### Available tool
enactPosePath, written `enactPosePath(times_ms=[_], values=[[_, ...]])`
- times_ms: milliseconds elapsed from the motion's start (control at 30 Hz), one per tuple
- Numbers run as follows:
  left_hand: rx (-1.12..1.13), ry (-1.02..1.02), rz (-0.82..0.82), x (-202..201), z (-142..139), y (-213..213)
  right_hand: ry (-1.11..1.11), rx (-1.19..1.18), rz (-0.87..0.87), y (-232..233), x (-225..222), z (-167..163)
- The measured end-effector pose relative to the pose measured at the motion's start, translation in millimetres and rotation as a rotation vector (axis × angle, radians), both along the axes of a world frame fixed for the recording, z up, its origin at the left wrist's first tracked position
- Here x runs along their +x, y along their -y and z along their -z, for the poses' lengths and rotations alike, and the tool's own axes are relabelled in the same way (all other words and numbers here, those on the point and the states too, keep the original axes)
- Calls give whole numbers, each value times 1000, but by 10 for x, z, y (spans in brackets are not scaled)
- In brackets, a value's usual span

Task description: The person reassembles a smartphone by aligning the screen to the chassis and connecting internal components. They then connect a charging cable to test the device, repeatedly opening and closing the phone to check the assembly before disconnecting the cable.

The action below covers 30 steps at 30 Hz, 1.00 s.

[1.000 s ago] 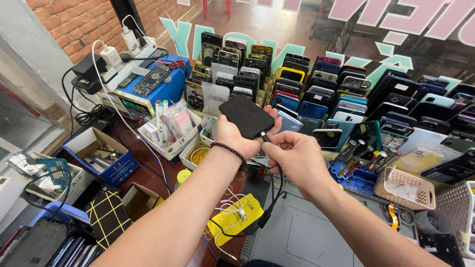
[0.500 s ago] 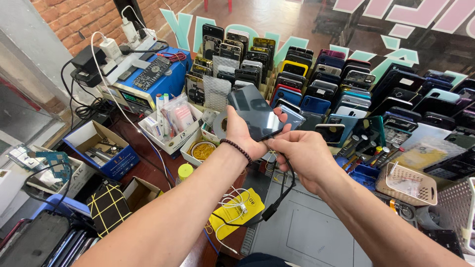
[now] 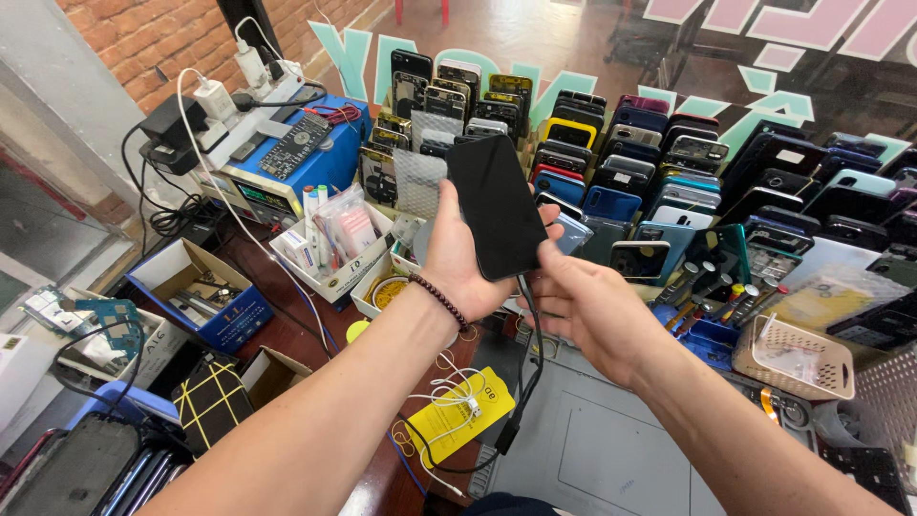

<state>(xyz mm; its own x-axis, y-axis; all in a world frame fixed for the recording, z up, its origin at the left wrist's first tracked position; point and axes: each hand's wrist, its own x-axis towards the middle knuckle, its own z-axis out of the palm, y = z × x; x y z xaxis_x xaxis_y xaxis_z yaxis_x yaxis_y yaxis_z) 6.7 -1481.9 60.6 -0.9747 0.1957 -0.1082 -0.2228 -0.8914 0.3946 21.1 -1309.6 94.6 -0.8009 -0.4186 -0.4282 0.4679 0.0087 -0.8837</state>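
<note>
My left hand (image 3: 457,263), with a dark bead bracelet on the wrist, holds a black phone (image 3: 497,205) upright, its dark screen facing me. A black cable (image 3: 528,354) hangs from the phone's lower end down to the grey mat (image 3: 611,459). My right hand (image 3: 585,304) sits just right of and below the phone, fingers loosely curled beside the cable where it meets the phone; whether it pinches the plug I cannot tell.
Rows of phones (image 3: 669,172) stand behind on the bench. A blue power supply (image 3: 287,167) with chargers sits back left, white trays (image 3: 334,253) of small parts before it. Boxes (image 3: 196,296) lie at left, a beige basket (image 3: 793,358) at right, a yellow card with white wire (image 3: 458,411) below.
The phone has been turned over from its back to its dark screen and raised more upright. My right hand has dropped slightly away from it toward the cable.
</note>
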Motion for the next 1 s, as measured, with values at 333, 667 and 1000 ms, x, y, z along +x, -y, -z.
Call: enactPosePath(times_ms=[333,667,1000], values=[[-77,22,46,31,111,-5,-83,-146,-15,79,-46,-111],[-236,5,-92,-91,201,48,-46,-82,22,-5,-102,62],[-226,96,-107,-36,614,85,26,-46,-3,12,-118,203]])
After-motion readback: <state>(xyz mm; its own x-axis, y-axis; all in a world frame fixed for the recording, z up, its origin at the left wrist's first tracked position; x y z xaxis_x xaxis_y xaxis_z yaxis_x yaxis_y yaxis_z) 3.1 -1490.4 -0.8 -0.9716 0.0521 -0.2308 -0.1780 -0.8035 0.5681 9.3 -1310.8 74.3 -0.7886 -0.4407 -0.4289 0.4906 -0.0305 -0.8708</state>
